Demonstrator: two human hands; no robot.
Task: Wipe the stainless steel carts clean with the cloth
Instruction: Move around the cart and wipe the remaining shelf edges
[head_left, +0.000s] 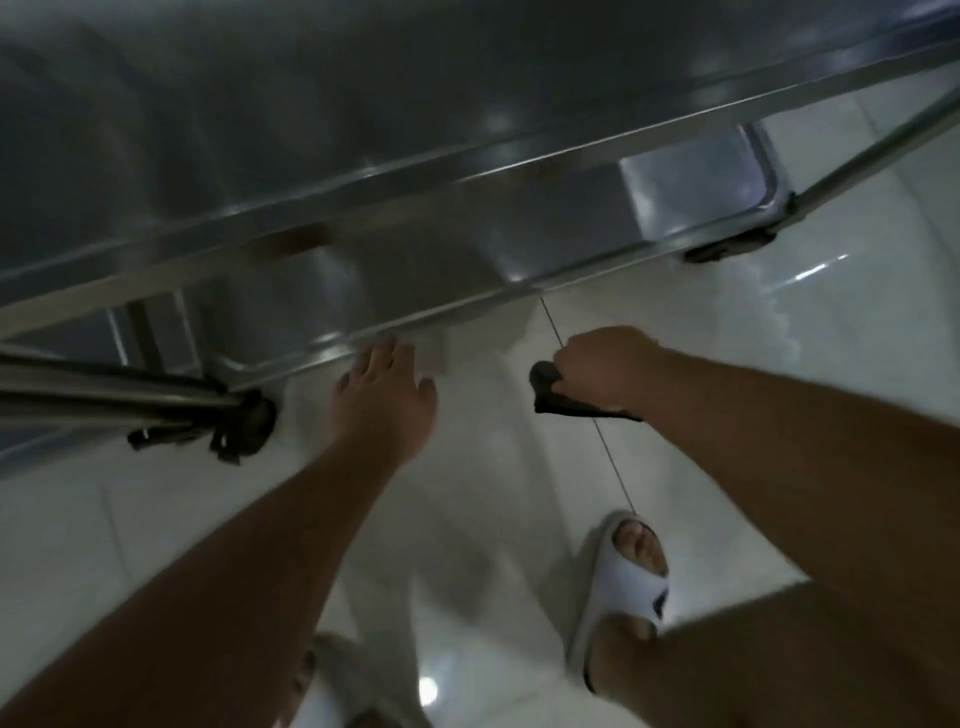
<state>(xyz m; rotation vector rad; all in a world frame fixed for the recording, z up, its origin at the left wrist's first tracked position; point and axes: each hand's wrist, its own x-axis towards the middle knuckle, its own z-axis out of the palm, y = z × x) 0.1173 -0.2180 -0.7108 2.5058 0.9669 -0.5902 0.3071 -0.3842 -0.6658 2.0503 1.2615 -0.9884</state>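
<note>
1. A stainless steel cart (363, 130) fills the upper half of the head view, seen from above and blurred by motion. Its top shelf runs diagonally from lower left to upper right.
2. Below the top shelf's rim, a lower shelf (431, 275) shows, with a bright reflection near its right corner.
3. Two black caster wheels sit on the floor: one at the left (244, 421) under the cart's corner post, one at the right (727, 247) under the far corner.
4. The left hand (384, 395) reaches forward, palm down, fingers spread and loosely extended. It holds nothing. The fingertips lie at the edge of the lower shelf; with the blur, I cannot tell whether they touch it.
5. The right hand (602, 369) is closed into a fist around a dark cloth (561, 400), which bunches out from the thumb side and trails under the wrist. The cloth hangs over the floor, apart from the cart and just in front of the lower shelf's edge.
6. The floor (779, 338) is glossy white tile with a thin dark grout line running between the hands.
7. Both feet wear white open-toe slides: the right slide (623, 577) is near the grout line, the left slide (337, 686) at the bottom edge, partly hidden by the left forearm.
</note>
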